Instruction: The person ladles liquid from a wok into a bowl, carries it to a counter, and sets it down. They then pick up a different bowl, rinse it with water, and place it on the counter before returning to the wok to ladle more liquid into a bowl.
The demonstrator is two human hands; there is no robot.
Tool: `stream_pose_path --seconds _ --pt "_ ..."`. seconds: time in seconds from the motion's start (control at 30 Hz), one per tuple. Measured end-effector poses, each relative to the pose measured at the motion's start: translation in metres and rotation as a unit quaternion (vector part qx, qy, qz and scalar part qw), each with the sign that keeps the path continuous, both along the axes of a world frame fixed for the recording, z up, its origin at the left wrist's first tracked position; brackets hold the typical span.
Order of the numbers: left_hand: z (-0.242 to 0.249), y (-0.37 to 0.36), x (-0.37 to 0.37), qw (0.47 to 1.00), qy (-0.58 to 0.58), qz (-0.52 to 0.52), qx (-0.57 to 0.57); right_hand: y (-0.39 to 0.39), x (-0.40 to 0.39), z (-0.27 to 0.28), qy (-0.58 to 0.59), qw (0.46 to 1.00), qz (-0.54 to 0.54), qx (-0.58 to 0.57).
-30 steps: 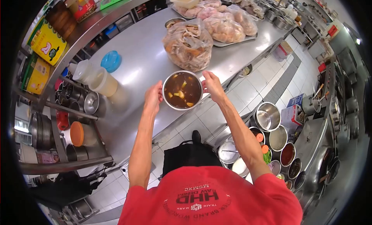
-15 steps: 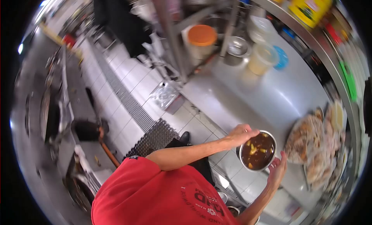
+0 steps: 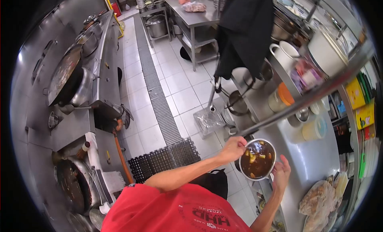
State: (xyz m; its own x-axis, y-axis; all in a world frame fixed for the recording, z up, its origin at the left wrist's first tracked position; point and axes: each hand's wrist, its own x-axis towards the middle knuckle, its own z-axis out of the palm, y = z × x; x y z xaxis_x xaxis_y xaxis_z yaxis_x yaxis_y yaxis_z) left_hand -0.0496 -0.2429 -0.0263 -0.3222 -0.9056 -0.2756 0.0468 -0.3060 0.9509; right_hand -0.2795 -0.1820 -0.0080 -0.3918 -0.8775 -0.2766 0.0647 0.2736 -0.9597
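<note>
A round steel bowl (image 3: 257, 159) is held up in front of my red shirt, level enough that its contents stay in. Dark brown sauce with yellow chunks fills much of it. My left hand (image 3: 233, 149) grips the left rim, thumb and fingers pinched at the edge. On the opposite side my right hand (image 3: 281, 172) supports the bowl, its fingers partly hidden behind the wall. Just beyond the bowl runs the steel counter (image 3: 285, 140), where a bag of pale raw meat (image 3: 319, 200) lies at the right.
Woks (image 3: 66, 74) and a dark pan (image 3: 72, 184) sit on the range at left. A perforated black mat (image 3: 159, 162) and floor drain (image 3: 155, 94) cross the tiles. A black apron (image 3: 245, 32) hangs by the rack. An orange-lidded tub (image 3: 281, 97) and a clear container (image 3: 314, 129) stand at right.
My view has swung left and up, showing more of the aisle and range. Both hands still hold the bowl, which appears slightly lower left of the counter items.
</note>
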Motion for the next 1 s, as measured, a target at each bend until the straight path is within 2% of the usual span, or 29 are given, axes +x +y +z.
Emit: stream_pose_path --seconds 0.13,0.2,0.33,0.4,0.5,0.73,0.8,0.87,1.0 --pt "0.008 -0.033 0.090 0.995 -0.019 0.092 -0.012 -0.073 0.086 0.007 -0.015 0.997 0.068 0.030" --pt "0.008 -0.050 0.138 0.990 -0.004 0.139 0.036 -0.110 0.127 0.000 -0.017 0.990 0.137 0.026" --pt "0.012 -0.089 0.230 0.974 -0.010 0.220 0.060 -0.191 0.224 0.002 -0.002 0.974 0.223 0.023" --pt "0.012 -0.113 0.274 0.970 0.003 0.232 0.067 -0.232 0.270 0.003 -0.010 0.967 0.255 0.016" --pt "0.018 -0.150 0.337 0.947 -0.010 0.312 0.074 -0.295 0.345 0.009 -0.025 0.957 0.289 0.029" --pt "0.021 -0.259 0.488 0.923 0.021 0.383 0.013 -0.442 0.509 0.020 0.006 0.924 0.383 -0.016" --pt "0.015 -0.293 0.530 0.921 0.014 0.389 0.023 -0.480 0.554 0.020 0.022 0.922 0.385 -0.047" --pt "0.016 -0.333 0.574 0.924 0.013 0.381 -0.025 -0.513 0.597 0.025 0.024 0.923 0.379 -0.064" --pt "0.030 -0.415 0.655 0.933 0.006 0.360 0.002 -0.591 0.675 0.030 0.022 0.929 0.366 -0.054"
